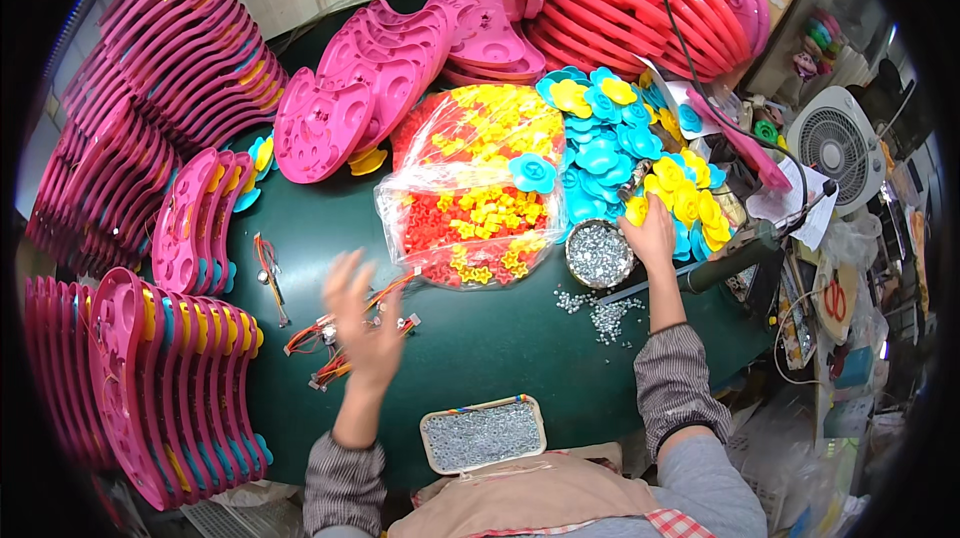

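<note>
My left hand (365, 323) hovers over the left middle of the table, fingers spread and slightly blurred, holding nothing. Beneath and beside it lie wire bundles (328, 338) with red, orange and dark leads and small connectors. My right hand (652, 235) reaches to the edge of the flower pile, its thumb and fingertips around a yellow flower piece (637, 210). Just left of that hand stands a round tin of small silvery screws (599, 254); some are spilled in front of it. A dark cylindrical tool (634, 179) lies just beyond my fingertips.
Blue flower pieces (600, 158) heap behind the tin. A clear bag (470, 188) holds red and yellow parts. Stacked pink panels (180, 358) line the left and back. Close to me sits a white tray (541, 422) of small silvery pieces. A fan (838, 150) stands right.
</note>
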{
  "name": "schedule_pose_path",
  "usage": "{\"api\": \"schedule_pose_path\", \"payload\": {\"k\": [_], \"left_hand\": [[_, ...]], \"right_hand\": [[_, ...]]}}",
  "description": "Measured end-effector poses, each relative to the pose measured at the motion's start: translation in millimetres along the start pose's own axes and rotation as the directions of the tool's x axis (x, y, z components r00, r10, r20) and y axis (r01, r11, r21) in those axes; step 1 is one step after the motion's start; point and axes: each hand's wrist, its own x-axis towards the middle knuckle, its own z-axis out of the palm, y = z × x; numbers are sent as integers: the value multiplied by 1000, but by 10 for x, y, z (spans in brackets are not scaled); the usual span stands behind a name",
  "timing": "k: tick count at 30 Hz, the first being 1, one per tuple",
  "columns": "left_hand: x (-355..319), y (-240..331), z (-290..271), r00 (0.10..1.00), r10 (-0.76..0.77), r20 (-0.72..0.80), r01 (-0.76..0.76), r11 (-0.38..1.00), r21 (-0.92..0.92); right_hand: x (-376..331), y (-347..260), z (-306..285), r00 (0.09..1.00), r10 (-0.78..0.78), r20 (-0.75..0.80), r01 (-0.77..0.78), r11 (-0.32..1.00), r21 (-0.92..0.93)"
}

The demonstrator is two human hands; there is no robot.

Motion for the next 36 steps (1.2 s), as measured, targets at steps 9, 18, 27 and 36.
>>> {"api": "schedule_pose_path", "payload": {"k": [9, 18, 27, 36], "left_hand": [[1114, 327, 2368, 898, 186, 398, -162, 982, -94], [228, 53, 744, 866, 388, 315, -286, 902, -322], [-634, -362, -419, 740, 247, 626, -152, 967, -203], [-122, -1478, -36, 856, -296, 423, 3, 822, 569]], "right_hand": [[55, -222, -287, 968, -84, -238, 176, 899, 400], [-1654, -1076, -760, 686, -715, 132, 488, 587, 646], [-1761, -1103, -779, 721, -661, 208, 333, 594, 732], [-1931, -1305, -708, 815, -519, 259, 226, 696, 681]]}}
